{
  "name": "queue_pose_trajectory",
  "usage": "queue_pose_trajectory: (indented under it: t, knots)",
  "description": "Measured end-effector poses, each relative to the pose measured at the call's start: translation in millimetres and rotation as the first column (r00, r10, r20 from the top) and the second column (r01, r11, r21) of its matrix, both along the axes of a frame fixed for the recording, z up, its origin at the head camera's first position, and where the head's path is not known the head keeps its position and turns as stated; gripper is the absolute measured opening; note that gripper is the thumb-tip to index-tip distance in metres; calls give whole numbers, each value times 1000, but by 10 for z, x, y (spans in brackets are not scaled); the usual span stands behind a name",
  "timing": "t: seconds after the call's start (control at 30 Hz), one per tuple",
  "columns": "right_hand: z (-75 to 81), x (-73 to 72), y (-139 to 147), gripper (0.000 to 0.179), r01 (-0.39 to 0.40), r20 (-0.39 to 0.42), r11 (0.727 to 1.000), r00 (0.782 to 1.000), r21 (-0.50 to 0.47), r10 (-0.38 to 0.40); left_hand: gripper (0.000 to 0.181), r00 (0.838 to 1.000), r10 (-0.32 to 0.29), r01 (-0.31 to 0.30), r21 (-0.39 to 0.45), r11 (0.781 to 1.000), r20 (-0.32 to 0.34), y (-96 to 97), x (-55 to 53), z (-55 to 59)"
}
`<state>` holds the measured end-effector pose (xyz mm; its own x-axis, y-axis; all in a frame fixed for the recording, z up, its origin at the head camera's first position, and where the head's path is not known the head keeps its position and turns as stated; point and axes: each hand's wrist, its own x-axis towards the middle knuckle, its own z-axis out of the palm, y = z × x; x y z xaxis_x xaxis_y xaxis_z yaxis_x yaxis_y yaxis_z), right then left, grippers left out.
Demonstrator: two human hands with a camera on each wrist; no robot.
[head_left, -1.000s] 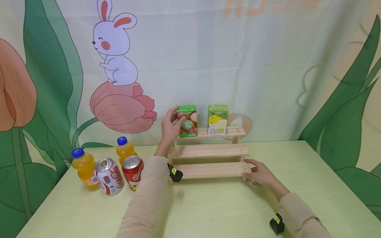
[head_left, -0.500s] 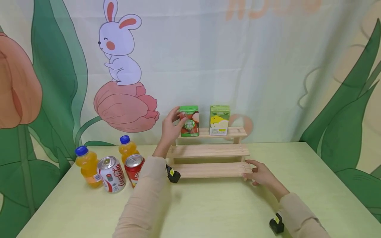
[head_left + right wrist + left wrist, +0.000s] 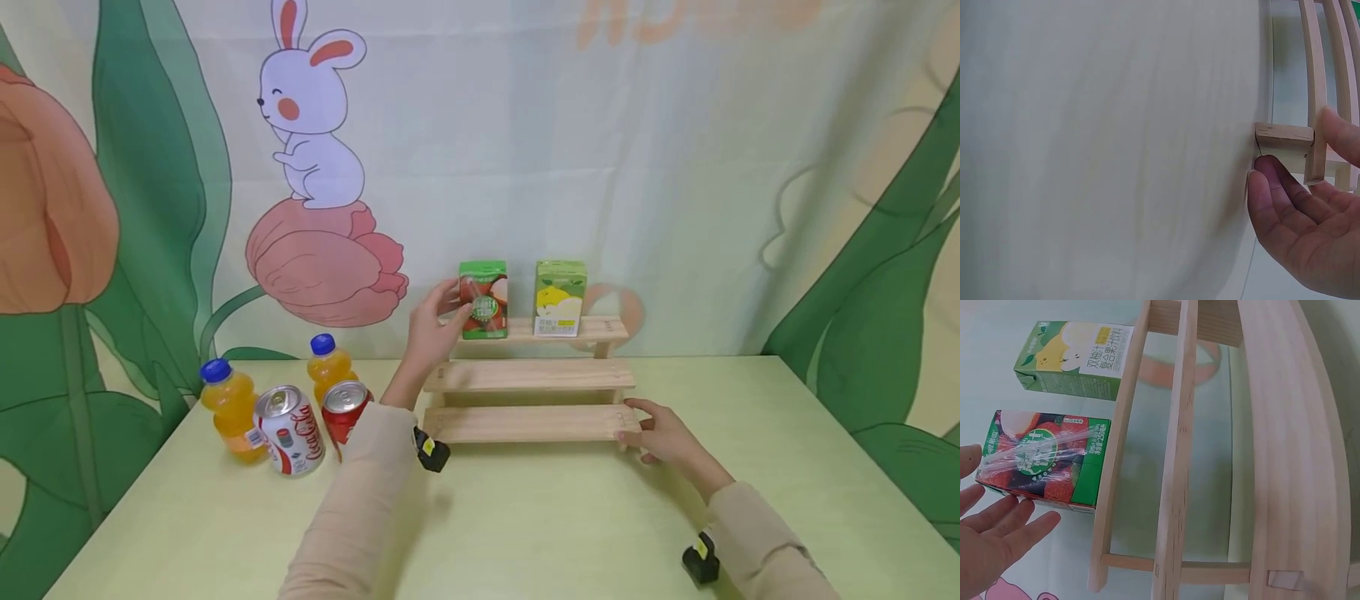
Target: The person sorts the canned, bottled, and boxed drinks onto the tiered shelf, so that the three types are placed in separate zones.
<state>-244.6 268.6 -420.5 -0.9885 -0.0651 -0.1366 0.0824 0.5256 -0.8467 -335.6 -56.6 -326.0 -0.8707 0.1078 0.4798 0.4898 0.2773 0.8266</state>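
Hanging behind the wooden rack (image 3: 529, 375), a printed cloth (image 3: 697, 175) fills the room's back; a pale green table (image 3: 555, 517) bears the rack. At the rack's right end the right hand (image 3: 666, 432) grips it with curled fingers; at its upper left the left hand (image 3: 433, 332) has its fingers apart. Left of the rack stand two orange bottles (image 3: 231, 408) and two cans (image 3: 291, 435). Atop the rack, the red carton (image 3: 489, 323) stands upright beside the left hand, left of a green-yellow carton (image 3: 559, 302).

Head view was evenly bright, glare streaked the red-green carton (image 3: 1041, 456), lens distortion bowed the wooden stand (image 3: 1294, 444), right-wrist view was dimmer, its tabletop (image 3: 1116, 150) hazy
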Motion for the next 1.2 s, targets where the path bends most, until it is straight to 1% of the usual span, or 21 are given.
queue_pose_trajectory:
  t: [0.17, 0.33, 0.57, 0.7, 0.9, 1.1, 1.2]
  knots:
    - [12, -7, 3, 68, -1, 2, 1000, 1000, 0, 1, 45, 1000, -12, 12, -6, 1000, 23, -21, 44, -12]
    - [15, -17, 5, 68, -2, 3, 1000, 1000, 4, 2, 47, 999, -34, 34, -18, 999, 24, -60, 105, -27]
    - [-5, -30, 18, 68, -1, 5, 1000, 1000, 9, 1, 46, 998, -63, 64, -59, 996, 13, -110, 176, -45]
    - [-17, -32, 22, 67, 0, 7, 1000, 1000, 4, 0, 45, 996, -90, 90, -57, 994, 12, -138, 209, -60]
    - [-13, -14, 15, 67, -8, 8, 1000, 1000, -10, 8, 43, 996, -95, 94, -78, 993, -6, -184, 305, -71]
    - [-12, -15, 9, 67, -10, 13, 1000, 1000, -23, 11, 43, 997, -83, 83, -112, 990, 2, -241, 415, -73]
    - [-8, -16, 7, 68, -7, 17, 1000, 1000, -29, 8, 42, 996, -94, 92, -128, 987, -8, -283, 455, -88]
